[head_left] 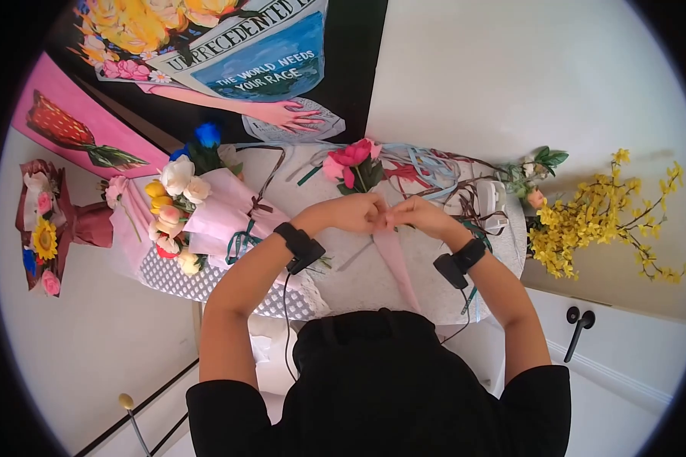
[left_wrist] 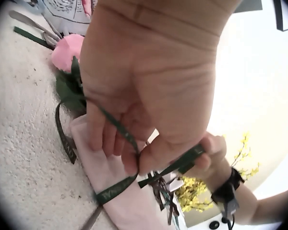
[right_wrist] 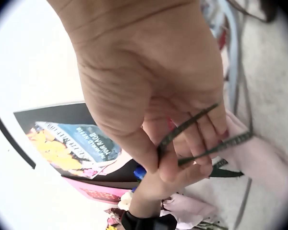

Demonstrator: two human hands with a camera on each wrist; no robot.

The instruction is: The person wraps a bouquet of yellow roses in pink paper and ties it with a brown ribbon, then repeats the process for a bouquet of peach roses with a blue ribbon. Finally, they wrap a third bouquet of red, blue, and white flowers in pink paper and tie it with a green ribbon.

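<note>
A dark green printed ribbon (left_wrist: 116,190) loops round a narrow pink paper wrap (head_left: 395,266), near its top end. My left hand (head_left: 357,213) pinches the ribbon between thumb and forefinger, its other fingers curled over the wrap. Close beside it, my right hand (head_left: 427,218) pinches another part of the ribbon (right_wrist: 187,125) between thumb and forefinger. Pink and magenta flowers (head_left: 352,156) with green leaves show just beyond the hands; whether their stems run into the wrap is hidden by my fingers.
Wrapped bouquets (head_left: 221,209) lie at the left of the white table (head_left: 282,183). Blue and brown ribbons (head_left: 434,171) tangle behind my right hand, near a white object (head_left: 492,199). Yellow blossom branches (head_left: 587,228) stand at the right. A painting (head_left: 259,68) leans at the back.
</note>
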